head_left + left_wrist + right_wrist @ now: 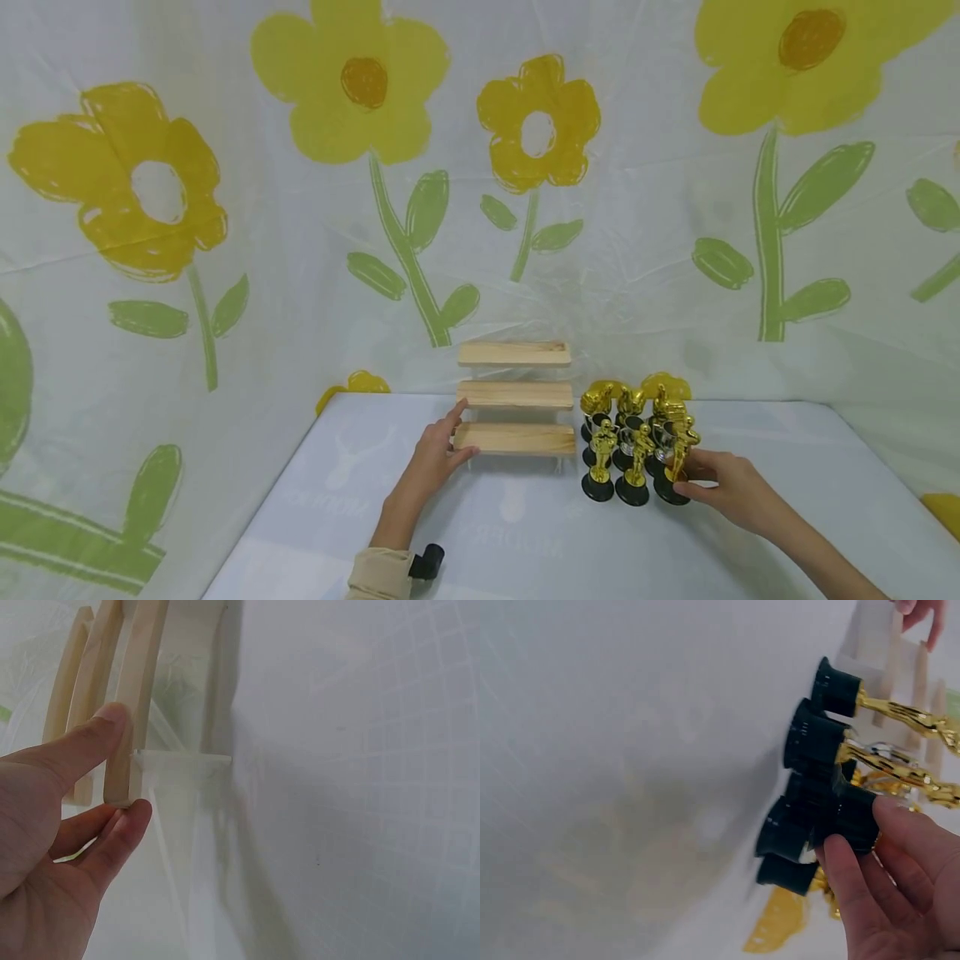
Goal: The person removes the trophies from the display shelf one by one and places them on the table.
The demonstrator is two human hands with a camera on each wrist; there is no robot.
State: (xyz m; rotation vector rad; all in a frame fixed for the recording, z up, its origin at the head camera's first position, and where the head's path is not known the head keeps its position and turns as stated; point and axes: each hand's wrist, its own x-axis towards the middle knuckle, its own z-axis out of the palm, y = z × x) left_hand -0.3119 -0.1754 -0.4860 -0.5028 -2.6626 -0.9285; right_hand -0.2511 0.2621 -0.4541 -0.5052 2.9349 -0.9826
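Observation:
A three-tier wooden display stand has pale boards on clear supports. My left hand holds the left end of its lowest board, thumb on one face and fingertips at the end. To the right of the stand, gold trophies stand in a tight group, among them a gold figurine trophy on a black round base. At the group's front right corner my right hand pinches the black base of another figurine trophy between thumb and fingers. Whether that base is off the table cannot be told.
Several silver-and-gold cup trophies stand behind the front figurines. The white table runs back to a flower-printed cloth, just behind the stand and trophies. A black strap device sits on the left wrist.

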